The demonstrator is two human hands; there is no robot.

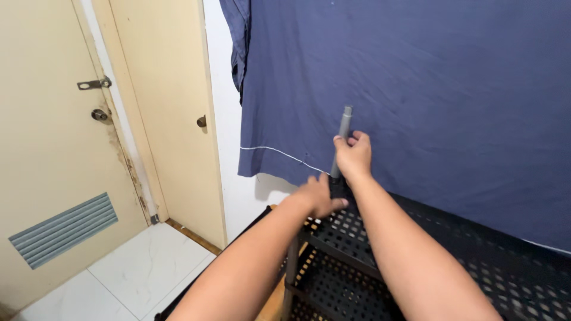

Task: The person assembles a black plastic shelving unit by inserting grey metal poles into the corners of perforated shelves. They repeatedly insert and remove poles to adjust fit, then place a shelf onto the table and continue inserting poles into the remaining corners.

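At frame centre, grey tube [344, 134] stands near-upright, top end free, lower end meeting the corner of black perforated shelf rack [476, 261]. Right hand [354, 156] is clamped round the tube's middle, fingers wrapped. Left hand [318, 196] sits just below and left of it, at the rack corner where the tube enters; fingers curled, but can't tell what they grip. Rack fills lower right of frame, two perforated tiers visible. Behind the hands, dark blue cloth [416, 89] hangs across the upper right, with a thin white line near its lower left hem. Cream doors [160, 119] at left, louvred vent [62, 229] lower left, white tile floor [143, 267] below
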